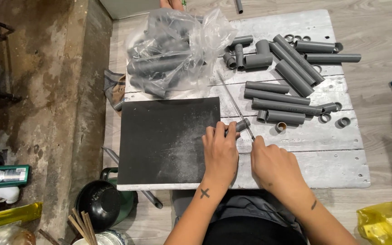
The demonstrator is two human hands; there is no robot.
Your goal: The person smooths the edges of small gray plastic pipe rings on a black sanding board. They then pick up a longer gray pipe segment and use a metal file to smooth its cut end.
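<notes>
Low in the frame, the left hand (221, 152) is clamped on a short grey pipe piece (240, 124) at the right edge of the black sanding sheet (164, 136). Just right of it, the right hand (273, 163) is closed on a thin metal file (234, 104) slanting toward the upper middle. Grey pipes (280, 97) lie on the tabletop (332, 168) at upper right.

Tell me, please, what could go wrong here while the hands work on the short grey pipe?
The left hand pins a short grey pipe piece while the right hand holds a thin metal rod against it; a slip could jab the left fingers. Loose pipe rings lie close by and might roll off the white board.
</notes>
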